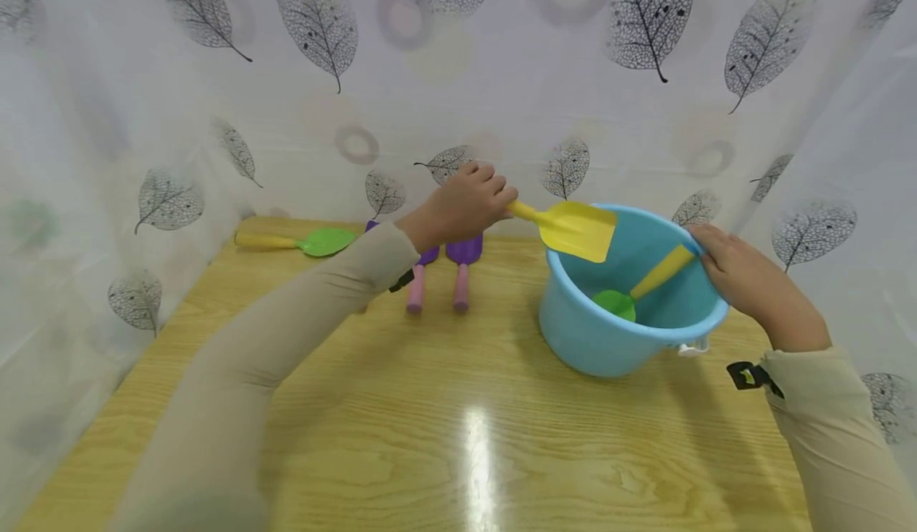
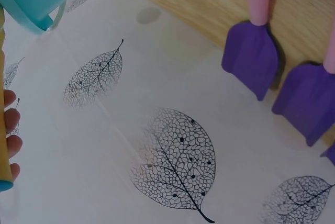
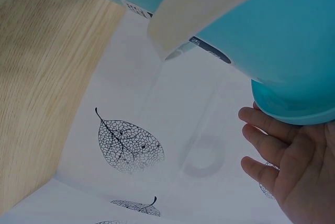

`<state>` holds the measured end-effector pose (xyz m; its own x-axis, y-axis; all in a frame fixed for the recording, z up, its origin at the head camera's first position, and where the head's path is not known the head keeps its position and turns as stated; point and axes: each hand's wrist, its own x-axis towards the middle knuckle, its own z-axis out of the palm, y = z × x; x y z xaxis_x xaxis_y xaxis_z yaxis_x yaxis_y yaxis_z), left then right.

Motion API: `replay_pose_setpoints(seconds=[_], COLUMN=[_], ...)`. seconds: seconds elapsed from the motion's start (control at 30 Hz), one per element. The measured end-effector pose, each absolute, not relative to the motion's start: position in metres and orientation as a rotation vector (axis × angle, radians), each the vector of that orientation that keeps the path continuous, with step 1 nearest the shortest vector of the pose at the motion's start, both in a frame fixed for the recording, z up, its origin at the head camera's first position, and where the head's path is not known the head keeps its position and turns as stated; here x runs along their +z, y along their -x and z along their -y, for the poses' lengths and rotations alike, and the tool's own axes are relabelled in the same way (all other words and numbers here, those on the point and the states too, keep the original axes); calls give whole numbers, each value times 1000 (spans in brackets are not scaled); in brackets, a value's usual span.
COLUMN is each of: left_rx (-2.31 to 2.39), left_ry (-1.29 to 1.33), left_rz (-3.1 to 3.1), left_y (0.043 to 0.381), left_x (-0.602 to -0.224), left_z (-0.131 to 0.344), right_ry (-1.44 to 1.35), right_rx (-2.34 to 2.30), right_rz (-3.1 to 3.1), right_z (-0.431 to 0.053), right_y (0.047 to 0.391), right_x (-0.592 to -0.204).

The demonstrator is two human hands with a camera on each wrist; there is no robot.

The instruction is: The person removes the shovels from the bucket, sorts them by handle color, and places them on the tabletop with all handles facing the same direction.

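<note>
The left hand (image 1: 469, 197) is curled tight around the handle of a yellow shovel (image 1: 573, 228). It holds the shovel out flat, so the wide yellow blade hangs just over the rim of the blue bucket (image 1: 609, 333). Holding it by the very end of the handle lets the blade reach the bucket while the hand stays back.

The right hand (image 1: 741, 277) rests on the far side of the bucket's rim. In the right wrist view its fingers (image 3: 267, 145) look fairly straight below the rim, so I judge it is steadying the bucket, not squeezing it. That likely keeps the bucket from sliding on the smooth wooden table (image 1: 458, 436).

Inside the bucket lies a green scoop (image 1: 634, 289) with a yellow handle. It leans against the wall, scoop end down, handle near the right hand.

Behind the left arm lie two purple shovels (image 1: 458, 265) with pink handles, side by side, blades toward the curtain. Farther left, well apart, a green shovel (image 1: 301, 241) lies flat by the table's back edge. A white curtain with leaf prints (image 1: 315, 18) hangs all around the table.
</note>
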<state>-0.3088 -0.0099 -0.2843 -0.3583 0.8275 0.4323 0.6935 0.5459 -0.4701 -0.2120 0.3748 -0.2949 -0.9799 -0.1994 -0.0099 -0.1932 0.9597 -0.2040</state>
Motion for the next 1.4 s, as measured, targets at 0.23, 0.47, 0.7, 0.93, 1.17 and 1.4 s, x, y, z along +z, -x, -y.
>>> replay_pose_setpoints(seconds=[0.23,0.47,0.7,0.93,1.17,1.4], left_rx=[203,143,117,148,108,86], left_ry=[1169,1083,1025,1005,989,1004], left_rz=[2181,2174,2190,2227,2240,2261], left_y=[305,301,298,295,293,289], left_x=[-290,-296,-303,-313,-323,-331], left_z=[26,41,60,84,105,127], right_ry=[293,295,330,327,305,317], right_rx=[-299,-312,-314,-320,-324,-336], right_rz=[-3062,-3059,-3097,-3095,-3080,-3085], right_z=[-374,-375,-372,-373,-374,-375], right_y=[214,213,212,212,212,212], right_x=[-295,-294,-295,-295,-295,-295])
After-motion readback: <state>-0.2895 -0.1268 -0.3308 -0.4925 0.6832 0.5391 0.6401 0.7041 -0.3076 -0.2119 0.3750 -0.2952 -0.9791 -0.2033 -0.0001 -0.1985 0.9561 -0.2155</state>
